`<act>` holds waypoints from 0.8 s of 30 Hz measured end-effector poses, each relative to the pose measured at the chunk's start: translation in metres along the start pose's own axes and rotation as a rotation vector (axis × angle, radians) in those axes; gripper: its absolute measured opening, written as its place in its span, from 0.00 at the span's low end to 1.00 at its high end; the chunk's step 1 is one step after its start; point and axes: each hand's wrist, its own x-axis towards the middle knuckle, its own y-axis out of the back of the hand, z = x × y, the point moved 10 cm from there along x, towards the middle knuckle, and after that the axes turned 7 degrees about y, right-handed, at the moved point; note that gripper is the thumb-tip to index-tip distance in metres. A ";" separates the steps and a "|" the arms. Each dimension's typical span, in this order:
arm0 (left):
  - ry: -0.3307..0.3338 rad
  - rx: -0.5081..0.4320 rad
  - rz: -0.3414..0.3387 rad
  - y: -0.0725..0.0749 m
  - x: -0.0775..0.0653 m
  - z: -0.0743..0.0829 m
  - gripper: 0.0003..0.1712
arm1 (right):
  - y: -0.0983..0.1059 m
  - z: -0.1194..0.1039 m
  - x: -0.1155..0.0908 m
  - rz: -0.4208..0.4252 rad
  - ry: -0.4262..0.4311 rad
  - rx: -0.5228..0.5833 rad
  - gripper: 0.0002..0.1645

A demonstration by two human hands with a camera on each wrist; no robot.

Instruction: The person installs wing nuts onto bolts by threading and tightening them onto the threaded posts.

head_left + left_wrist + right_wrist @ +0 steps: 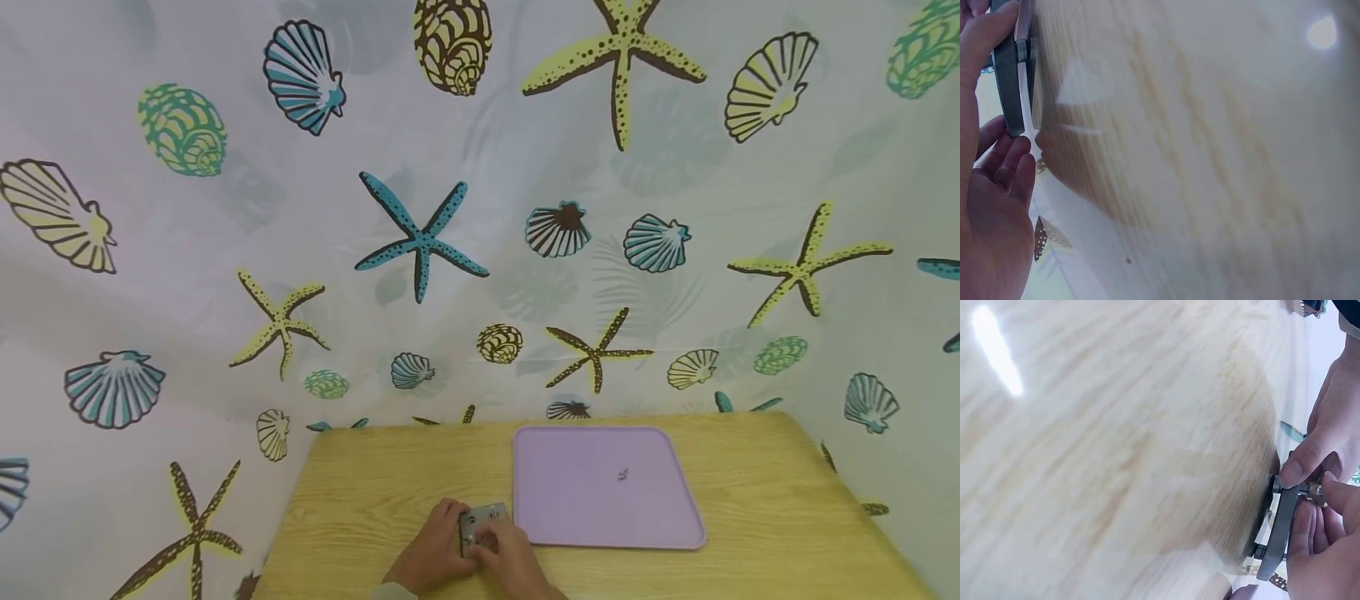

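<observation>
A grey metal plate (pixel 482 517) with bolts through it is held a little over the table, left of the tray. My left hand (pixel 433 546) grips its left side; in the left wrist view the thumb presses the plate (pixel 1007 81) from above, the other fingers below. With thumb and fingertips, my right hand (pixel 516 560) pinches a small brass-coloured nut (pixel 1316 492) on a bolt end at the plate's near left corner. Bolt heads (pixel 1259 551) stick out from the plate's underside in the right wrist view. The right fingers partly cover the near side of the plate.
A shallow purple tray (pixel 592 517) lies right of the hands, with small metal pieces (pixel 622 475) on it. Beneath is a wood-grain table (pixel 360 475). A white curtain (pixel 420 350) printed with shells and starfish hangs behind the table and along both sides.
</observation>
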 end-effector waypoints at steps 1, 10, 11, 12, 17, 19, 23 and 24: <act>-0.001 0.002 0.003 0.000 0.000 -0.001 0.43 | 0.000 -0.001 0.000 -0.003 0.010 0.005 0.13; -0.006 0.043 0.026 0.002 -0.001 0.001 0.48 | -0.002 -0.006 0.002 -0.014 0.064 -0.059 0.14; -0.003 0.042 0.025 0.002 -0.001 0.002 0.48 | -0.002 -0.005 0.003 -0.015 0.049 -0.053 0.15; 0.001 0.038 0.021 0.001 0.000 0.001 0.48 | -0.002 -0.004 0.003 -0.014 0.032 -0.047 0.16; -0.005 0.040 0.015 -0.003 0.000 -0.001 0.46 | -0.002 0.000 0.005 -0.017 -0.018 -0.048 0.16; -0.008 0.041 0.017 -0.003 0.001 -0.001 0.45 | -0.002 0.001 0.006 -0.018 -0.024 -0.066 0.14; -0.004 0.045 0.020 0.000 0.000 0.000 0.41 | -0.002 -0.002 0.006 -0.010 0.001 -0.099 0.11; 0.000 0.045 0.020 0.000 0.000 0.000 0.41 | -0.003 -0.003 0.006 -0.008 0.009 -0.098 0.10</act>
